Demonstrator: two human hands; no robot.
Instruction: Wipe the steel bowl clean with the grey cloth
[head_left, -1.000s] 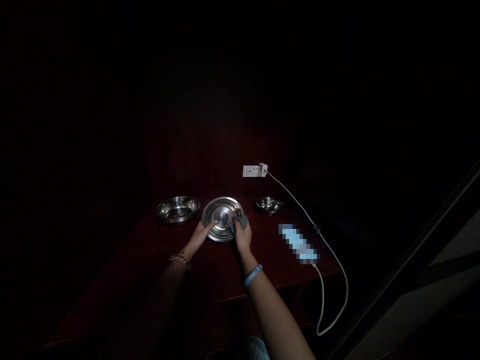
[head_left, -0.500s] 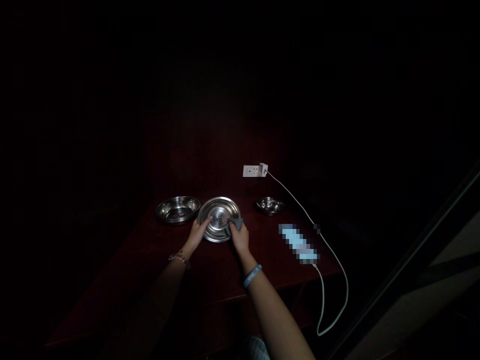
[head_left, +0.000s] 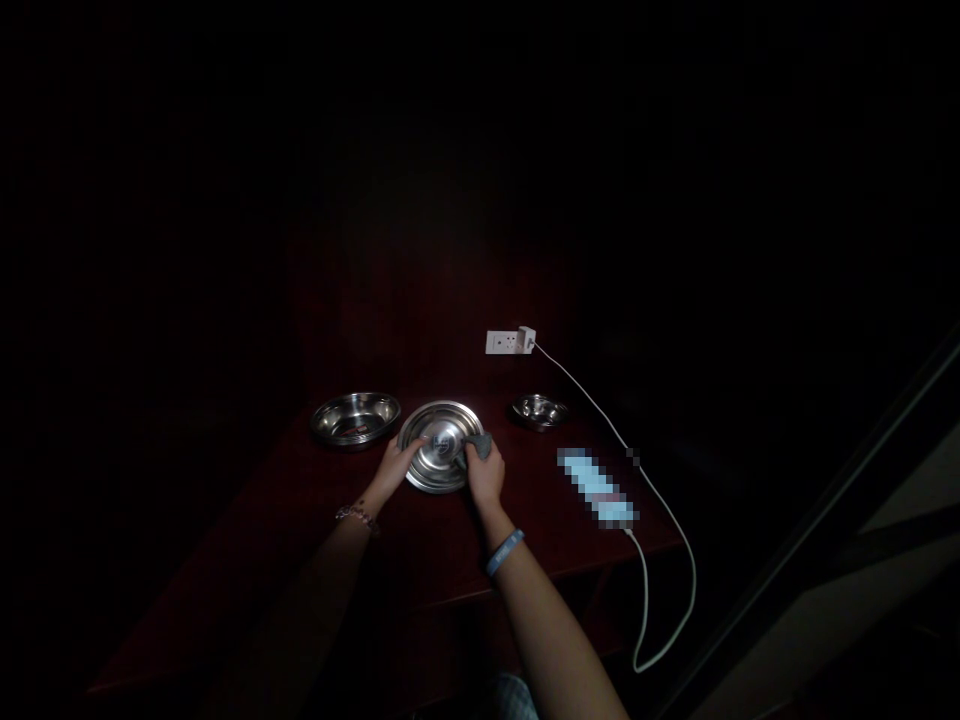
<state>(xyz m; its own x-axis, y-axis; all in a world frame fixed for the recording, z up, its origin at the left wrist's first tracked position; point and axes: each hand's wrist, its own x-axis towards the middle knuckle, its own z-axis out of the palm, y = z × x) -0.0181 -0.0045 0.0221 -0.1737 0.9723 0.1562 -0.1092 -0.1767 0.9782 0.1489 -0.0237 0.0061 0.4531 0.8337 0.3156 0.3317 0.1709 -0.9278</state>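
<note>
A round steel plate (head_left: 442, 475) is held tilted above the dark red table, its inner face turned toward me and a dark mark at its centre. My left hand (head_left: 395, 468) grips the left rim, thumb on the inner face and fingers hidden behind. At the right rim my right hand (head_left: 486, 472) is closed on a small grey cloth (head_left: 478, 444), which bunches over the plate's edge. Left of the plate rest shiny steel dishes (head_left: 356, 418), seemingly stacked. A smaller steel bowl (head_left: 538, 411) stands to the right.
A lit, blurred-out phone (head_left: 598, 488) lies on the table's (head_left: 525, 540) right side. Its white cable (head_left: 694, 580) loops past the front edge and up to a charger in the wall socket (head_left: 501, 343). Most of the room is dark.
The plate has come slightly lower and changed its tilt a little. My right hand, with the cloth, has shifted slightly right along the rim. My left hand keeps its grip.
</note>
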